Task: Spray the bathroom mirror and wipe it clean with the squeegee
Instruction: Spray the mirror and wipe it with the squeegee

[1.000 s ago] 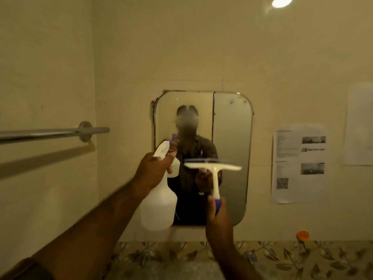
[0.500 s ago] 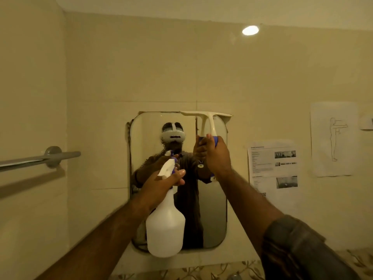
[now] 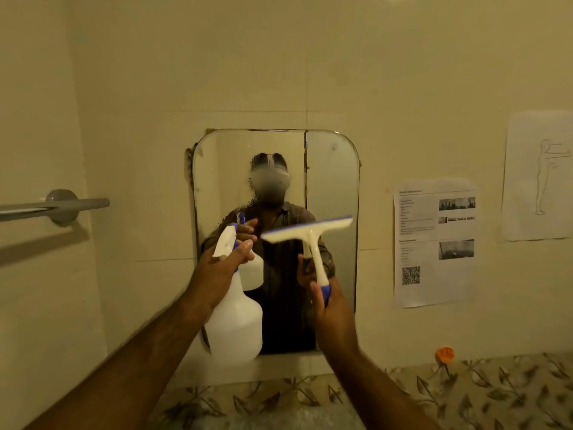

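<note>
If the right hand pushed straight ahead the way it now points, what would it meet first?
Probably the mirror: the right hand holds the squeegee up toward it, blade leading. The gap between them is unclear.

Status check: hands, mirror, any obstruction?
Left hand gripping spray bottle. Right hand gripping squeegee, blade tilted. Mirror droplets left-centre. Nothing blocking.

Small bathroom, rounded wall mirror point(image 3: 276, 212) fixed on plain cream tiles, metal towel rail point(image 3: 55, 206) to the mirror's left, printed notices point(image 3: 434, 243) taped to its right, leaf-patterned tile band point(image 3: 465, 392) running below it
</note>
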Available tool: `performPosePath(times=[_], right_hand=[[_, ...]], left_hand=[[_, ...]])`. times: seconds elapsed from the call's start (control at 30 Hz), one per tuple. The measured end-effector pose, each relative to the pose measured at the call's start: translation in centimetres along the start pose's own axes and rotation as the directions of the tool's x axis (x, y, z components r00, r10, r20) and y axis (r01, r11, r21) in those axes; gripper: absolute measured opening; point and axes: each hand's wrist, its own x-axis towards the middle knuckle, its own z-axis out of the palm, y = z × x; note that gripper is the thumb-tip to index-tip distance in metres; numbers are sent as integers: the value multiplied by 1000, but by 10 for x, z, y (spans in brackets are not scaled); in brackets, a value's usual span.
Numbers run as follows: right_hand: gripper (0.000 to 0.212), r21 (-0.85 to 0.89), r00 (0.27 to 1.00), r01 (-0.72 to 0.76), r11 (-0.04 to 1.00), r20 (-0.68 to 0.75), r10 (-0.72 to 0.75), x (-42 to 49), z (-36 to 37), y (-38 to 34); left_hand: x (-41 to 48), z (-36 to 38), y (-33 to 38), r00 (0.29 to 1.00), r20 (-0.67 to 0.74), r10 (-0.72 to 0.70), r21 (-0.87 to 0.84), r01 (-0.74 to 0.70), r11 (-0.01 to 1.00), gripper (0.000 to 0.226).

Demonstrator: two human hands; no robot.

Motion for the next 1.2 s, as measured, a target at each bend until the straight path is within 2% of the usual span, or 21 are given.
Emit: performPosePath(times=[0.03, 0.1, 0.23, 0.3, 0.4, 0.47, 0.5, 0.57, 0.63, 0.67, 0.73, 0.8, 0.9, 1.0, 1.1, 1.13, 1.17, 1.2], right_hand=[[48, -7, 999, -45, 999, 6, 45, -14, 3, 13], [52, -68, 993, -113, 991, 11, 114, -41, 9, 36], [29, -282, 953, -274, 920, 50, 299, -80, 8, 76], [28, -318, 913, -369, 873, 55, 405, -98, 4, 89], [39, -279, 835, -536, 797, -32, 550, -125, 8, 95], [42, -211, 793, -607, 766, -100, 601, -135, 1, 93], [43, -185, 790, -611, 769, -82, 608, -136, 0, 90], [40, -165, 833, -552, 817, -64, 550, -135, -6, 80], [30, -130, 892, -451, 883, -77, 445, -123, -22, 62], [34, -102, 930, -366, 925, -74, 360, -110, -28, 46], [39, 8, 978, -197, 980, -60, 197, -72, -40, 4], [29, 103, 995, -30, 994, -90, 39, -18, -51, -40], [24, 155, 986, 126, 980, -125, -107, 56, -62, -103], [36, 242, 983, 169, 956, -116, -144, 97, -61, -139], [44, 239, 986, 148, 960, -117, -122, 113, -60, -148], [44, 248, 986, 146, 958, -118, -119, 113, -58, -146], [45, 246, 985, 149, 958, -123, -121, 112, -56, -143], [45, 233, 983, 154, 960, -131, -125, 109, -54, -138]], left_hand=[[1, 1, -1, 1000, -5, 11, -4, -11, 1000, 18], [1, 4, -2, 1000, -16, 22, -10, -22, 1000, 12], [-1, 7, -3, 999, -41, -2, 7, 2, 1000, 11], [-2, 7, -3, 999, -45, -9, 3, 9, 1000, 12], [-6, 7, -4, 998, -52, -20, 9, 20, 1000, 12], [-9, 10, -3, 999, -46, -20, 17, 21, 1000, 11], [-10, 11, -2, 999, -43, -13, 19, 13, 1000, 11], [-15, 13, 0, 999, -30, -10, 20, 10, 1000, 14], [-18, 14, 4, 1000, -3, -17, 26, 17, 1000, 31], [-18, 14, 5, 1000, 6, -21, 23, 21, 1000, 36], [-17, 14, 6, 1000, 11, -26, 15, 26, 1000, 31], [-17, 16, 10, 1000, 12, -28, 13, 28, 1000, 38], [-16, 20, 17, 1000, 25, -4, 26, 4, 1000, 58], [-14, 20, 22, 1000, 18, -13, 33, 12, 999, 58], [-8, 17, 22, 1000, 18, 25, 2, -25, 1000, 21], [-7, 16, 22, 999, 12, 36, 0, -36, 999, 16], [-6, 15, 22, 999, 10, 39, -3, -38, 999, 22], [-6, 14, 22, 999, 13, 41, -5, -41, 999, 39]])
